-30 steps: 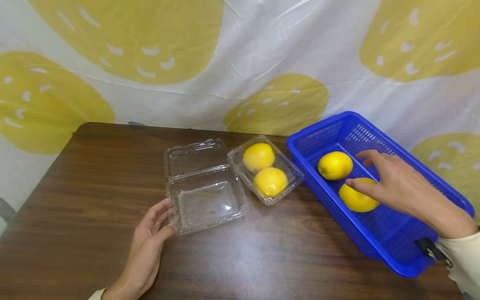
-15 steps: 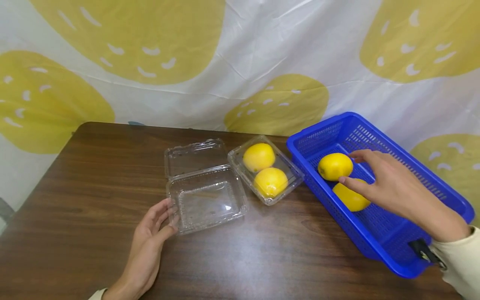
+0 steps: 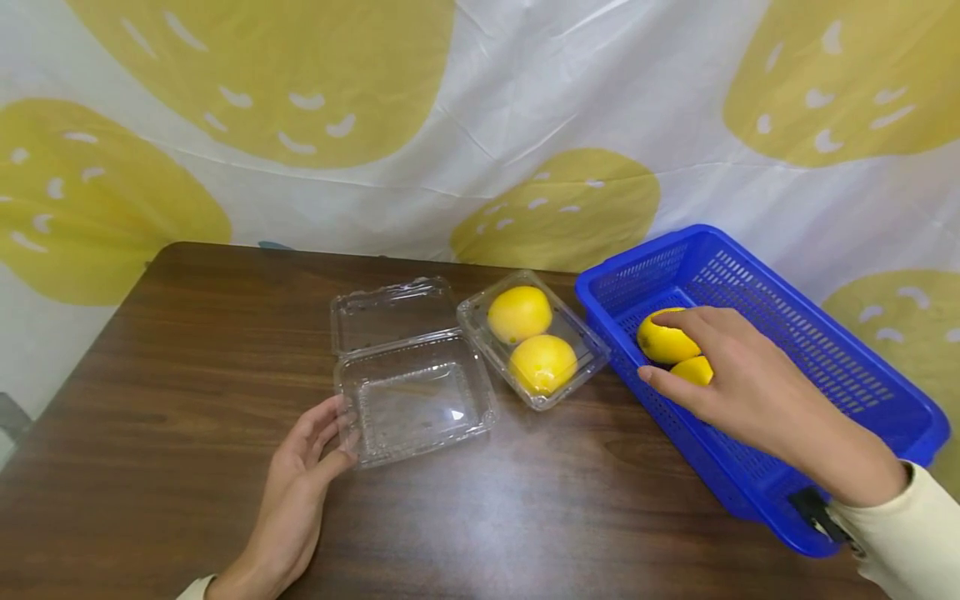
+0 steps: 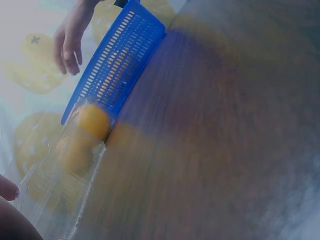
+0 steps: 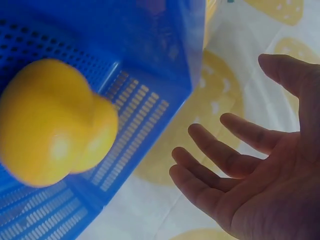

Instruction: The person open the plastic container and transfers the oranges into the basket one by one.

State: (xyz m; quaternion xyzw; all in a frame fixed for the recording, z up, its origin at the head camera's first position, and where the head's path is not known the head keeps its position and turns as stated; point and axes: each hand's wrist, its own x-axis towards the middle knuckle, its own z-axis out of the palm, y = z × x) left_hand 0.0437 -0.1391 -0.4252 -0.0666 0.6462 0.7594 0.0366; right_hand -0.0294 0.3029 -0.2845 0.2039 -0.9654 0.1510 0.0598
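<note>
Your right hand spread its fingers over two lemons.
They lay in the blue basket at the frame's right. Your left hand held the edge of the clear box, just left of the frame's middle.

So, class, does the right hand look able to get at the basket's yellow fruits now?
Probably yes: the right hand hangs over the uncovered blue basket, and nothing shows between that hand and the two yellow fruits.
</note>
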